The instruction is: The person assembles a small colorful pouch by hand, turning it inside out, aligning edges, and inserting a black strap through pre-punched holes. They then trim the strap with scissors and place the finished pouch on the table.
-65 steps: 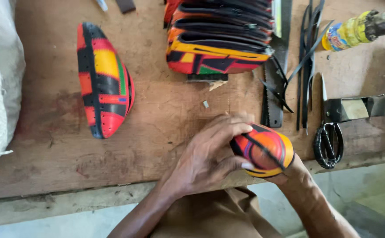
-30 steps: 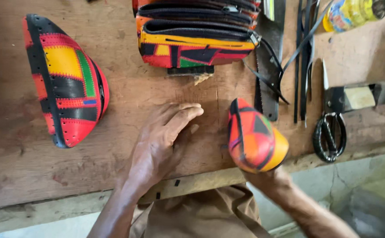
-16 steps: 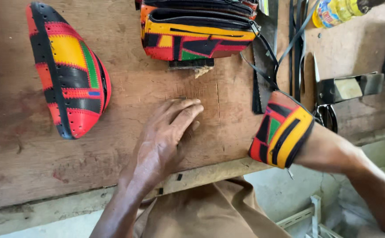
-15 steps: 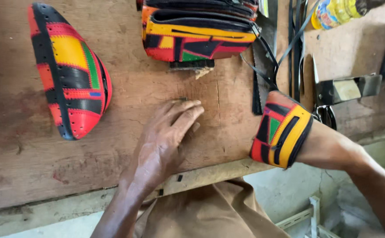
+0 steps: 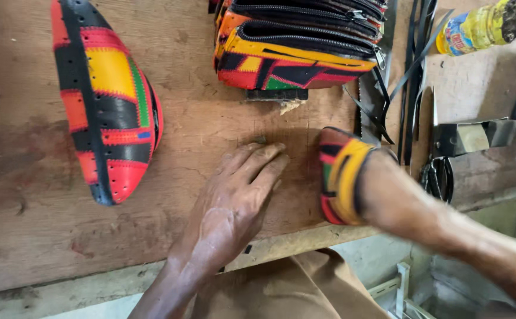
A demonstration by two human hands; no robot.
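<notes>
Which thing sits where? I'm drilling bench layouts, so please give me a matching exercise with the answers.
Things:
1. left hand
2. right hand
3. patchwork shoe upper
4. stacked zip pouches

Places or states:
A. at the top centre of the bench
B. pushed inside a striped leather piece
C. lying far left
D. flat, palm down on the wood

Pairs: 1-D, 2-B, 3-C, 4-A

We are looking through a single head-worn camera, pointing almost straight down and sitting close above the wooden table [image 5: 199,127]. The table's near edge is running along the bottom, from 8 o'clock across to 3 o'clock, rising to the right. Our own hands are entering from 6 and 4 o'clock. No second view is sharing the scene; the far side is lying at 12 o'clock.
</notes>
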